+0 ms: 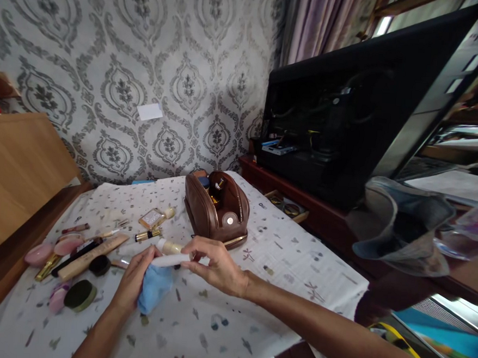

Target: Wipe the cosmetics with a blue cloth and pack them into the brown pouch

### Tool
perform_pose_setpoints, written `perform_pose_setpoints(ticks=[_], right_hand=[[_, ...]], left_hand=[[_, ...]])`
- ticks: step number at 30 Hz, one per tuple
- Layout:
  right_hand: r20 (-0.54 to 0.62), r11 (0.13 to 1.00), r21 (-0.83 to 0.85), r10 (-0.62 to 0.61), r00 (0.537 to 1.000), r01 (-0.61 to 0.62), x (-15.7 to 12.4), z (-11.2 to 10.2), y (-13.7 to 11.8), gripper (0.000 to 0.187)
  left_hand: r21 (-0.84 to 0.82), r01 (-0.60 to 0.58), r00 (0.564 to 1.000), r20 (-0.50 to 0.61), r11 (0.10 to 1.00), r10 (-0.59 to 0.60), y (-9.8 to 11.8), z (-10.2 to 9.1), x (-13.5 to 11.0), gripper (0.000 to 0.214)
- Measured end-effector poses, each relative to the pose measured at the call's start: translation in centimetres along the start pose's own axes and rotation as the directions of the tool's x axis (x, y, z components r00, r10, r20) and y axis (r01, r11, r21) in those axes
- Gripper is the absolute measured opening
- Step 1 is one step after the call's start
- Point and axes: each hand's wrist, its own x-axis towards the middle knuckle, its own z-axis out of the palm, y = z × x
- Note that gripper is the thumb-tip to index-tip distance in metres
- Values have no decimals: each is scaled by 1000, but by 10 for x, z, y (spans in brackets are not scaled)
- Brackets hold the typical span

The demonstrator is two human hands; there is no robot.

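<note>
My left hand (134, 275) is closed around a light blue cloth (155, 289), which hangs below the fingers. A white tube (170, 260) lies across between both hands, one end against the cloth. The thumb and fingers of my right hand (216, 266) pinch the tube's other end. Just behind the tube lies a cream-coloured bottle with a white cap (170, 247), partly hidden by my right fingers. Beyond the hands stands a brown cosmetic bag (204, 215), unzipped, with a blue-capped bottle (204, 183) and other items inside.
Left of my hands lie a perfume bottle (153, 218), a gold and black lipstick (148, 235), a beige tube (93, 257), a dark green round jar (80, 295) and pink items (39, 254). A wooden board (21, 180) borders the left; a television (329, 109) stands right.
</note>
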Motion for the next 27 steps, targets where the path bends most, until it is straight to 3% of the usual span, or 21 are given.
perform_pose_setpoints(ticks=[4,10,15,20,24,27], right_hand=[[18,999,-39,16,1000,-15,3,-7,-2,24],[-97,999,-27,36,995,-38,15,-31,3,23],[-262,987,114,137,955,-110,31,-62,10,29],[-342,977,148,197,919,-154,40,-88,18,33],[-392,980,132,188,900,-147,41,-99,27,34],[-399,979,124,197,895,-161,41,-105,33,36]], left_hand=[[3,1,1000,24,1000,-2,0,2,0,63],[56,-174,975,152,983,164,27,22,21,50],[84,-349,917,235,933,322,57,61,56,43],[93,-442,861,322,892,393,67,99,88,41],[172,-574,768,453,801,453,73,113,106,40],[237,-608,725,554,758,409,79,115,116,42]])
